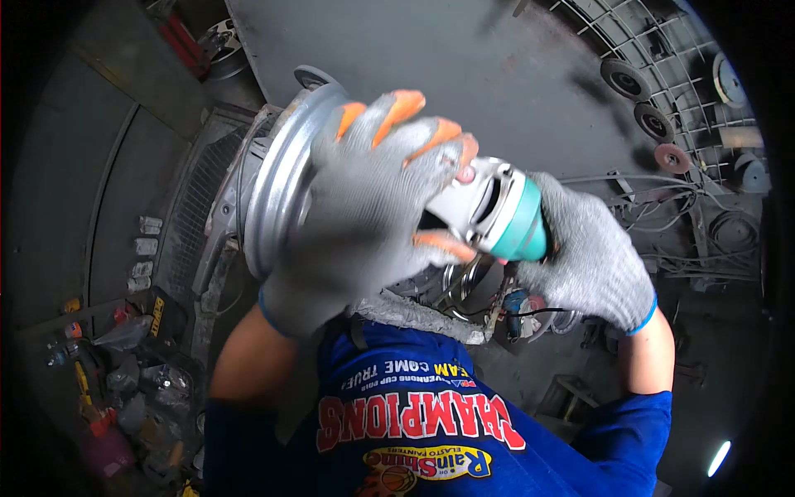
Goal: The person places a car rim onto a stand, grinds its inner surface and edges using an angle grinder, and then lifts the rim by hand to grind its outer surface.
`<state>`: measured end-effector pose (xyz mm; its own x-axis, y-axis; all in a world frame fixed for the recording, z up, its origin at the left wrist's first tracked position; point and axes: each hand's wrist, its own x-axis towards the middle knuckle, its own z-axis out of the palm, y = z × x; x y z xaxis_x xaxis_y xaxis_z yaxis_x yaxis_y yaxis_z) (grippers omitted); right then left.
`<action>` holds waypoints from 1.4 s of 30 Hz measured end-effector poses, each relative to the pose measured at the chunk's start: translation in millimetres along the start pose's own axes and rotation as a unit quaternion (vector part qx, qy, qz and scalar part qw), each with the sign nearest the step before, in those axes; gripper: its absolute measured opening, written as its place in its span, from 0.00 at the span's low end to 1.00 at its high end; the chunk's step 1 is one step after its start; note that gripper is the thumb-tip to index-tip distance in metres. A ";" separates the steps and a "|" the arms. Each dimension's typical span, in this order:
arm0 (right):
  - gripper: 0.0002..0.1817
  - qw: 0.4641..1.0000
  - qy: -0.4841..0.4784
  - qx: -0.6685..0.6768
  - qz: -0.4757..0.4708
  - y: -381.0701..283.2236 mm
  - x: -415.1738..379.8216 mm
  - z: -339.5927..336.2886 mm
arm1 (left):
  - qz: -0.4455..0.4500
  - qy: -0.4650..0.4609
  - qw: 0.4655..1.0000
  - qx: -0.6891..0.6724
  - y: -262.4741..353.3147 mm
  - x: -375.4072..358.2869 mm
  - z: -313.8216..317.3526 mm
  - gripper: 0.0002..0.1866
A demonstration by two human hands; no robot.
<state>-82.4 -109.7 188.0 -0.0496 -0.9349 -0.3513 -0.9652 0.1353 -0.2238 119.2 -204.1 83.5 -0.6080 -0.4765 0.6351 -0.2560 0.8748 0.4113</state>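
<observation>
A teal and silver power tool (517,219) is held between both gloved hands in front of the chest. My left hand (373,190), in a grey glove with orange fingertips, wraps round the tool's metal head, its back towards the camera. My right hand (592,253), in a grey glove with a blue cuff, grips the teal body from the other side. Just beside my left hand stands a silver wheel rim (281,174) on edge, partly hidden by that hand. The tool's working end is hidden behind my left hand.
Grinding discs (625,79) hang on a wire rack (617,25) at the upper right, with looped cables (733,232) below. Tools and bags (124,373) clutter the lower left. A second power tool (517,311) lies beyond the blue shirt. A metal mesh (195,199) stands left of the rim.
</observation>
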 end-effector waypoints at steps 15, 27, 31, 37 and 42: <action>0.33 0.988 0.125 0.086 0.010 27.4 3.7 -14.2 | -0.006 -0.023 0.960 -0.280 62.6 -81.5 -34.4 0.21; 0.34 0.985 0.141 0.096 0.007 35.9 -31.3 11.5 | -0.455 0.178 0.871 -0.050 -69.8 -165.6 19.3 0.18; 0.35 0.985 0.122 0.119 0.008 28.8 -36.3 24.1 | -0.408 0.282 0.866 0.061 -43.5 -181.1 21.1 0.14; 0.41 0.989 0.112 0.094 -0.003 6.0 -46.0 33.5 | -0.148 -0.052 0.886 -0.436 67.6 -124.5 -21.8 0.16; 0.44 0.996 0.074 0.000 -0.046 -8.0 -50.5 38.1 | -0.355 -0.235 0.357 -0.831 101.6 -88.3 48.5 0.14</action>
<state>-62.4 -51.1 172.9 0.0028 -0.9814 -0.1920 -0.9672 0.0461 -0.2498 110.3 -68.9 37.5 -0.9924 -0.1183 -0.0343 0.0924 -0.8994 0.4273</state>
